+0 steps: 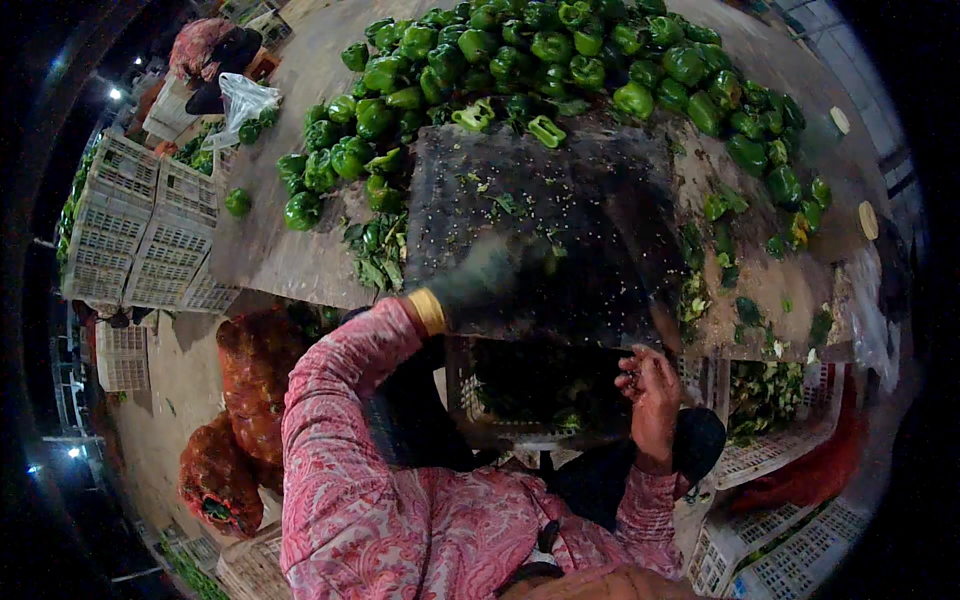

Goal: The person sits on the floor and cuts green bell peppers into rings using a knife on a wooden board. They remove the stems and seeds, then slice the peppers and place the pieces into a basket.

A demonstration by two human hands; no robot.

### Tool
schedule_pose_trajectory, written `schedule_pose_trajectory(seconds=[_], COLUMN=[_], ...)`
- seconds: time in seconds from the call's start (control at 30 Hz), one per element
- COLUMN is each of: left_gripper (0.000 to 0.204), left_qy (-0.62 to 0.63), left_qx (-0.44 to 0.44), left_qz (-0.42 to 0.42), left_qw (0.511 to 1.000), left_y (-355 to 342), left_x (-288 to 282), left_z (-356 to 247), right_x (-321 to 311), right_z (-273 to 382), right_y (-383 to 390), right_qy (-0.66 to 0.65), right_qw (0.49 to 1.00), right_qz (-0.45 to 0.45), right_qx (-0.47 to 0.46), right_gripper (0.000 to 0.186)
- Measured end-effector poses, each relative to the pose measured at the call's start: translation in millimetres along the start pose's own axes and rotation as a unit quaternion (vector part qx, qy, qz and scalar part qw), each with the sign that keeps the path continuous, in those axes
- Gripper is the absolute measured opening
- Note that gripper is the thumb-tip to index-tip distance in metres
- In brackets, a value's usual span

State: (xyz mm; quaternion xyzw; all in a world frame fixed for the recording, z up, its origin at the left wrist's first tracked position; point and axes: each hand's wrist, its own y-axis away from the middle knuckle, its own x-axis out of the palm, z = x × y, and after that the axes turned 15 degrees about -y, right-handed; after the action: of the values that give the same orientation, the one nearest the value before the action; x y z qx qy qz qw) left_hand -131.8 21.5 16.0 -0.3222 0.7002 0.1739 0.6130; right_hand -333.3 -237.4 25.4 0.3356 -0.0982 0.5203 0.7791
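Note:
My left hand (487, 272), in a dark green glove, is over the dark board (540, 215) strewn with pale seeds. Motion smears its fingers, so their state is unclear. A small green scrap (553, 258) shows just beyond them. My bare right hand (652, 392) is at the board's near edge with its fingers curled in; whatever they may hold is too blurred to make out. Beyond the board lies a big heap of green bell peppers (550, 47). Two cut-open peppers, one pale inside (474, 115) and one ring-like (546, 131), rest at the board's far edge.
Below the board's near edge sits a crate (510, 432) with green scraps. Another crate of trimmings (770, 400) stands at right. Stacked white crates (110, 220) and red net sacks (262, 375) are at left. A person (205, 55) bends at the far left.

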Motion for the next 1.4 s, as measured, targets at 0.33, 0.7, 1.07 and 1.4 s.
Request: schedule_pose_trajectory(seconds=[0.33, 0.7, 1.07, 1.4], left_gripper=[0.048, 0.034, 0.037, 0.054], left_qy=[-0.12, -0.237, 0.538, 0.573], left_qx=[-0.237, -0.22, -0.237, -0.212], left_qz=[-0.12, -0.036, -0.048, -0.052], left_qw=[0.956, 0.945, 0.807, 0.79], left_y=[-94.5, -117.3, -13.0, 56.9], left_x=[-39.5, 10.7, -39.8, -41.8], left_z=[121.6, 208.0, 64.7, 9.0], right_x=[124.8, 162.6, 177.0, 185.9], right_z=[12.9, -56.1, -57.8, -33.9], right_y=[-190.7, -335.1, -358.1, -290.1], right_qy=[0.323, 0.616, 0.625, 0.653], right_qw=[0.916, 0.66, 0.666, 0.673], right_qz=[0.118, 0.19, 0.202, 0.215], right_qx=[-0.208, -0.386, -0.353, -0.272], right_gripper=[0.034, 0.035, 0.038, 0.026])
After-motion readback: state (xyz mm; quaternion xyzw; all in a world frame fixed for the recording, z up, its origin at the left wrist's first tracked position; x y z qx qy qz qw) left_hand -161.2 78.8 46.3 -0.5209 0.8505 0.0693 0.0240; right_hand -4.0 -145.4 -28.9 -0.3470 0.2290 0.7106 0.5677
